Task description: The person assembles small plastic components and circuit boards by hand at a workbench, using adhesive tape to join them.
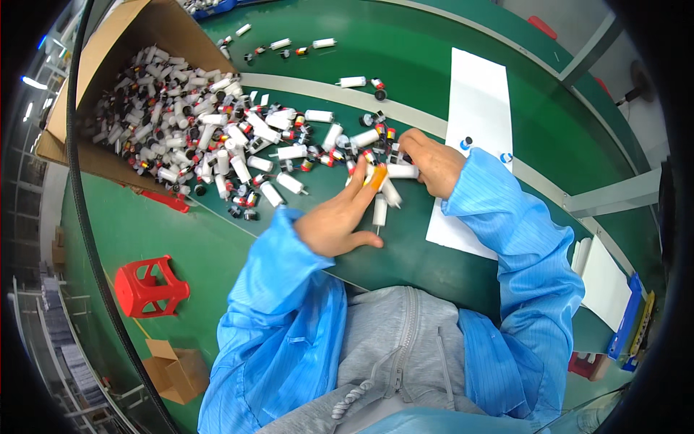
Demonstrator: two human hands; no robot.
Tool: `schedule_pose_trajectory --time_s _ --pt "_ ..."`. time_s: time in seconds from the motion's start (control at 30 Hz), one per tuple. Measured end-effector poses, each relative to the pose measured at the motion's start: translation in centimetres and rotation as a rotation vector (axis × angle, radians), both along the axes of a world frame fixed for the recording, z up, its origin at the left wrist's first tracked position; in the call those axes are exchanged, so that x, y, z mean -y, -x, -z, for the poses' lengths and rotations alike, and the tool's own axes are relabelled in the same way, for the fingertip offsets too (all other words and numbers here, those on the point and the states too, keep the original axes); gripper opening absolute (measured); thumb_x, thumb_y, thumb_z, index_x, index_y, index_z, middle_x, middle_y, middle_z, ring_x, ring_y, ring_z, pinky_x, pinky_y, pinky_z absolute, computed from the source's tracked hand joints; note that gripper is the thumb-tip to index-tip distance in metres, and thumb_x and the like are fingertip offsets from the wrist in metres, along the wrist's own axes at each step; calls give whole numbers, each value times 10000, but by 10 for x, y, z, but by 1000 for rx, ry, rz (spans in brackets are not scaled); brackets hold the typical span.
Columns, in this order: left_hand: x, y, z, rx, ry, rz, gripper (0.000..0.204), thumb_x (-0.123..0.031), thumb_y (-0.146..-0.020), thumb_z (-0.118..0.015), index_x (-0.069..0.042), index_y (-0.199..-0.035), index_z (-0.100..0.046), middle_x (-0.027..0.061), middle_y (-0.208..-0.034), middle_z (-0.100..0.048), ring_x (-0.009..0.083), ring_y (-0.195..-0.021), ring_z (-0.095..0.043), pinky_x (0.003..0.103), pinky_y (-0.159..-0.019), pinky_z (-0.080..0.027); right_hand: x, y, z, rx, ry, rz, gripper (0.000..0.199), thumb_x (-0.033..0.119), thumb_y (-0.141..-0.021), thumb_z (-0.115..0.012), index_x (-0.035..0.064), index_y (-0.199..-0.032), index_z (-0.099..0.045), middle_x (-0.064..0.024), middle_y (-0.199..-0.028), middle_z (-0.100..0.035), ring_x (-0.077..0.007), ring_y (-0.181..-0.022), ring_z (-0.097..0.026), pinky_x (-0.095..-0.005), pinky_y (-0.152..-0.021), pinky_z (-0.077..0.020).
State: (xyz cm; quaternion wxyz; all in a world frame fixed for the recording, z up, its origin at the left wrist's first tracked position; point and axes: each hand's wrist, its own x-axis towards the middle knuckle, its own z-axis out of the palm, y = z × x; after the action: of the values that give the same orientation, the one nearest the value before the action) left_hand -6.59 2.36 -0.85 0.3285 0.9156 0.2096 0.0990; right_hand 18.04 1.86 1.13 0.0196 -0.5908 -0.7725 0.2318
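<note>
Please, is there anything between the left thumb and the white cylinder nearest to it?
Nothing visible stands between the thumb of the left hand and the white cylinder; its thin pin points toward the thumb. Another white part lies beyond, not between.

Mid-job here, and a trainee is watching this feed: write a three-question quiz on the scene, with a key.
1. True or false: the left hand has an orange covering on one finger.
2. What is on the white sheet?
A) a red stool
B) two small blue-and-black parts
C) a black cable
3. Fill in: white cylindrical parts spread out from an open cardboard ____.

Key:
1. True
2. B
3. box
</note>
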Motion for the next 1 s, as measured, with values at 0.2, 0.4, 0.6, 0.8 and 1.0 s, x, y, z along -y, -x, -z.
schedule_pose_trajectory --time_s 0.2,0.4,0.6,0.8,1.0 --pt "-39 -16 -32 105 -25 -353 267 -85 -872 -616 -37 -1134 -604 172 -915 -674 403 -824 -635 432 -676 -518 6 -21 12 19 -243 43 647 -120 -697 -620 53 -1306 -487 -148 -1126 -552 -326 -1092 -525 -389 -937 -458" --pt "-36 -71 -26 230 -103 -330 409 41 -850 -587 -8 -1243 -488 270 -1025 -620 463 -950 -593 433 -781 -497 4 -42 13 -440 -202 53 478 -28 -802 -613 19 -1274 -554 -177 -1157 -604 -307 -1025 -586 -363 -863 -474" --pt "-24 -104 -7 674 471 -324 395 14 -834 -676 23 -1168 -466 146 -1008 -674 226 -917 -674 360 -771 -520 42 -46 -38 -993 -131 243 407 203 -934 -616 18 -1291 -552 -89 -1103 -619 -146 -904 -573 -283 -757 -480" --pt "-16 -105 -7 426 310 -322 375 26 -845 -636 8 -1202 -523 88 -1048 -643 173 -931 -633 296 -765 -480 65 -59 -33 -1476 40 391 410 189 -918 -645 -31 -1255 -564 -77 -962 -624 -136 -843 -562 -281 -825 -476" --pt "-8 -113 0 622 85 -284 455 69 -829 -626 29 -1266 -504 107 -1178 -614 199 -1113 -583 274 -942 -456 62 -57 -19 -1502 101 410 376 167 -933 -608 -38 -1246 -576 -84 -989 -619 -130 -857 -553 -278 -821 -470"
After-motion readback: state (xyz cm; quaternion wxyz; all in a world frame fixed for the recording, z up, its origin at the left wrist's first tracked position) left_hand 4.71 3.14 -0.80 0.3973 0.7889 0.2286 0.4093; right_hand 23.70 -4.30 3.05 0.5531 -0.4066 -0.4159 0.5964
